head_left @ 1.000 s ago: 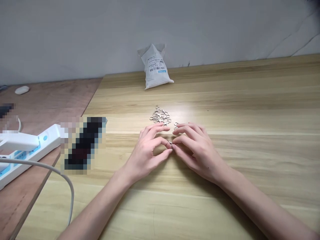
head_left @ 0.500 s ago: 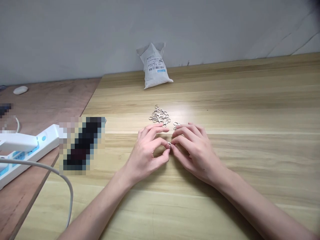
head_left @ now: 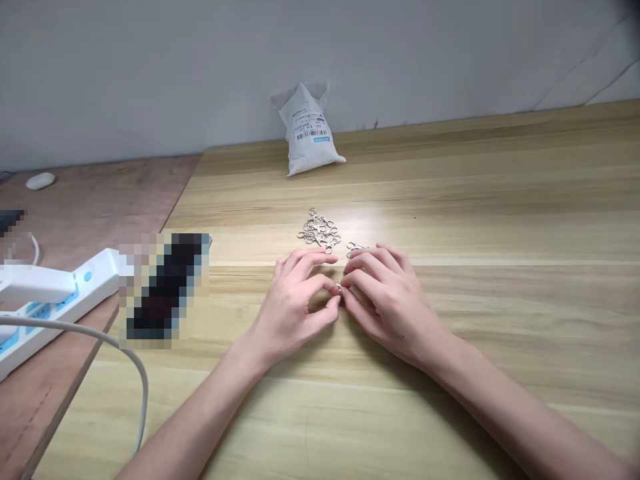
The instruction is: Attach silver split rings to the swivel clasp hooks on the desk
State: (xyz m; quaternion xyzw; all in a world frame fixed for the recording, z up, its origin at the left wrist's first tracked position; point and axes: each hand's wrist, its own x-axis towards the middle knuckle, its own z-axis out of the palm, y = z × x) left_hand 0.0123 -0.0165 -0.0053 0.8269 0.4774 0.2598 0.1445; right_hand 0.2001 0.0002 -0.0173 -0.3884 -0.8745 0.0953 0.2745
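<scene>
My left hand (head_left: 295,303) and my right hand (head_left: 390,300) rest on the light wooden table (head_left: 450,220), fingertips meeting. Both pinch a small silver metal piece (head_left: 339,289) between thumb and forefinger; most of it is hidden by the fingers. Just beyond my left fingertips lies a small heap of silver clasps (head_left: 319,231). A single loose clasp (head_left: 353,249) lies by my right fingertips.
A white plastic bag with a barcode label (head_left: 307,130) stands at the back near the grey wall. At left, a white power strip (head_left: 50,293) with a grey cable (head_left: 125,353) lies across the table seam. A small white object (head_left: 40,180) sits far left.
Both hands stay pinched together in nearly the same spot. The view has tilted slightly, so the bag and clasps sit a little higher in the picture.
</scene>
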